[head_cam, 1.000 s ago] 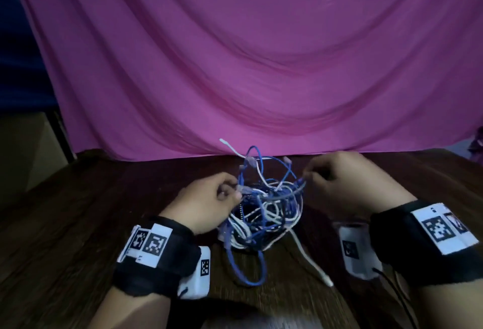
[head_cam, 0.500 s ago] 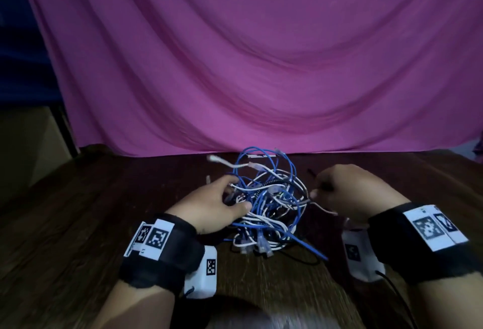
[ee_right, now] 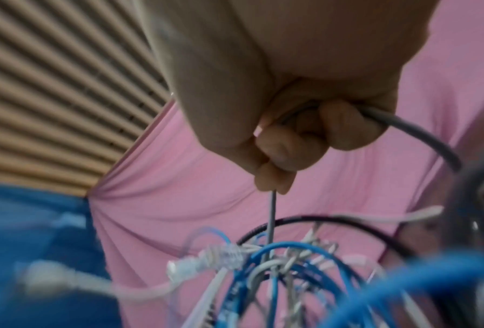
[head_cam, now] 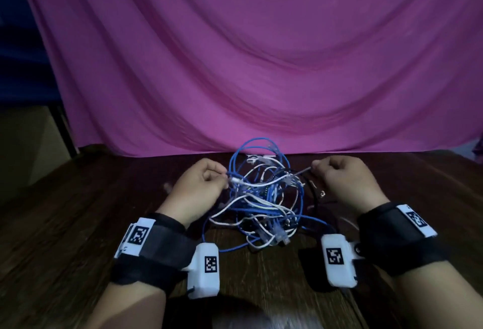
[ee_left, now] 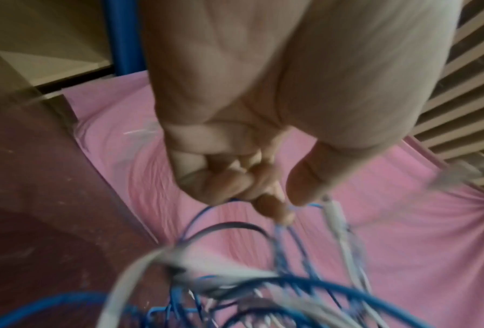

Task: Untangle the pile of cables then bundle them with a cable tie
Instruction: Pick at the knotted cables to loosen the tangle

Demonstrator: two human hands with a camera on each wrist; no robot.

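A tangled pile of blue, white and black cables [head_cam: 264, 195] sits on the dark wooden table [head_cam: 65, 224] between my hands. My left hand [head_cam: 201, 185] is at the pile's left side, fingers curled, pinching a blue cable [ee_left: 285, 224] between thumb and fingertips. My right hand [head_cam: 339, 179] is at the pile's right side, its fist closed round a thin grey cable [ee_right: 273, 213] that runs taut from the fingers into the tangle. Clear plugs [head_cam: 277, 234] hang at the pile's near edge. No cable tie shows.
A pink cloth [head_cam: 261, 67] hangs as a backdrop right behind the pile. A pale cabinet [head_cam: 28, 140] stands at the far left past the table edge. Bare table wood [head_cam: 431, 179] lies on both sides of the hands.
The pile has spread wider and looser. My hands have moved apart: the left now pinches a blue cable at the left, the right has drawn a grey cable out to the right.
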